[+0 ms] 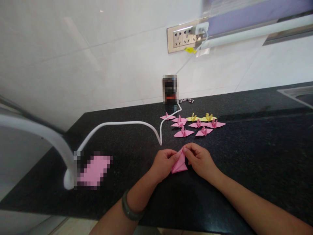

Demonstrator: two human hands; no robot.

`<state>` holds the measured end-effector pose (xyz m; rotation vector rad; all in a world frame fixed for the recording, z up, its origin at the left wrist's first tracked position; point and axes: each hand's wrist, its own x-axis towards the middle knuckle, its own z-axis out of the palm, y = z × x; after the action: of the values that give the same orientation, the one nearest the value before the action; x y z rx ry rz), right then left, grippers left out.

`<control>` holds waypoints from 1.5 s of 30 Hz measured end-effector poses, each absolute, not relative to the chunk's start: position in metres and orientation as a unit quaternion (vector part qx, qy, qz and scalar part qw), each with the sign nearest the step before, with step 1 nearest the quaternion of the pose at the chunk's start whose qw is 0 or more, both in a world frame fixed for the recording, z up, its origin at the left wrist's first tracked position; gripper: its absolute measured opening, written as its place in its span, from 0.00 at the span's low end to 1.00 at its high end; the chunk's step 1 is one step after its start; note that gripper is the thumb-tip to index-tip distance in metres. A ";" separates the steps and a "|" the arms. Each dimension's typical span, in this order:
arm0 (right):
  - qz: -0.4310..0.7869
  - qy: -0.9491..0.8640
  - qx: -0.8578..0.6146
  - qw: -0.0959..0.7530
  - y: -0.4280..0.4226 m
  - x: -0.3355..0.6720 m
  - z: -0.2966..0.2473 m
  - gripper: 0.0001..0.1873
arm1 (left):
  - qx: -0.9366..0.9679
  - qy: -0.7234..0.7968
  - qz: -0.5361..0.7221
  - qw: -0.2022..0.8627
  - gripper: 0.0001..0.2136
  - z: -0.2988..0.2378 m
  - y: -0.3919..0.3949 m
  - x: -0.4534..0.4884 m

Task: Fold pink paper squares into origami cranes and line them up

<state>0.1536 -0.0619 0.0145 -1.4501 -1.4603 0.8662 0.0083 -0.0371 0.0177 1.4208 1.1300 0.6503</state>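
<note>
A partly folded piece of pink origami paper (pixel 180 165) is held between both hands just above the black countertop (pixel 137 143). My left hand (pixel 164 164) pinches its left side between thumb and fingers. At its upper tip, my right hand (pixel 197 159) grips the paper, thumb against forefinger. The lower part of the paper flares out with open folded edges. Beyond the hands stand several finished pink paper cranes (pixel 184 133) and two yellow paper cranes (pixel 208 117), wings spread, grouped close together.
A white cable (pixel 122 123) loops over the counter left of the cranes and up to a wall socket (pixel 182 36). A blurred-out dark object (pixel 170 89) leans on the wall. Pink paper (pixel 95 169) lies left, beside a thick white curved stand (pixel 56 138).
</note>
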 end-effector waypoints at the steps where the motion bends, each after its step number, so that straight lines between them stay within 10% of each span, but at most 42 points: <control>1: 0.345 -0.590 -0.585 0.437 -0.062 0.154 0.016 0.11 | 0.605 0.482 0.278 0.569 0.16 0.018 -0.037 0.008; 22: 0.347 -0.599 -0.581 0.429 -0.061 0.153 0.014 0.10 | 0.665 0.474 0.258 0.516 0.14 0.017 -0.036 0.006; 45: 0.275 -0.570 -0.604 0.484 -0.060 0.161 0.011 0.11 | 0.484 0.457 0.279 0.692 0.15 0.023 -0.039 0.011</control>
<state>0.1609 -0.0600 0.0107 -1.4713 -1.3891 0.6685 0.0108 -0.0387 0.0232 1.0803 1.0211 0.6241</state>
